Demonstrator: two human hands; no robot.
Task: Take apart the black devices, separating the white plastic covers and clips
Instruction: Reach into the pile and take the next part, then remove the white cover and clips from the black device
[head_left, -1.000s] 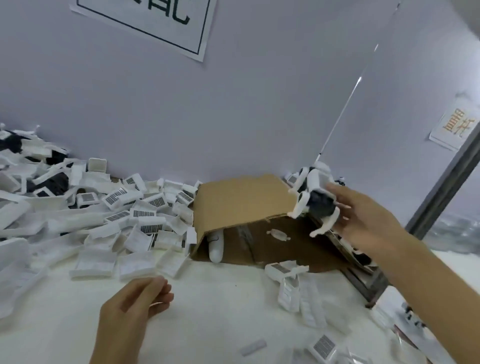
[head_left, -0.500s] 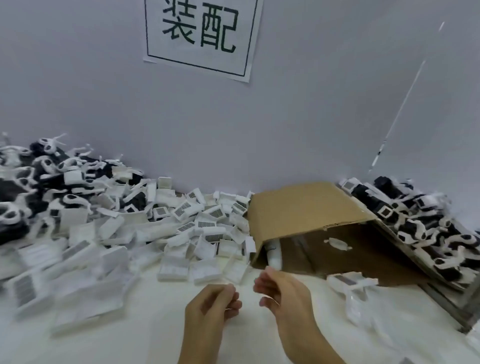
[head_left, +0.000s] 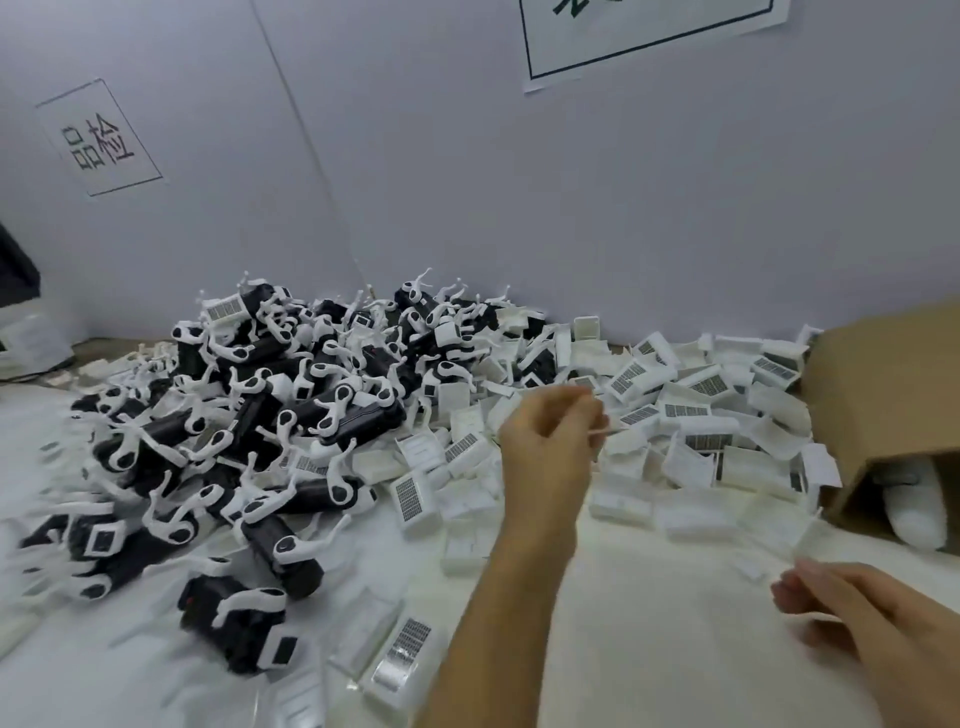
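Left hand (head_left: 550, 441) pinch on thin white clip (head_left: 605, 430)

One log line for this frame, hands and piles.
left hand: raised, pinching thin white piece | right hand: low, grip unclear | black devices: piled left | white covers: heaped centre

Two bare hands are in view: the left hand (head_left: 545, 441) and the right hand (head_left: 852, 618). One brown cardboard box (head_left: 883, 395) lies on its side at the right. Left of the box spreads one heap of white rectangular plastic covers (head_left: 691, 431), dozens at least (too many and too blurred to count exactly). Farther left of the box sits one pile of black devices with white curved clips (head_left: 270, 415), again dozens. Two white paper signs (head_left: 98, 140) hang on the wall.
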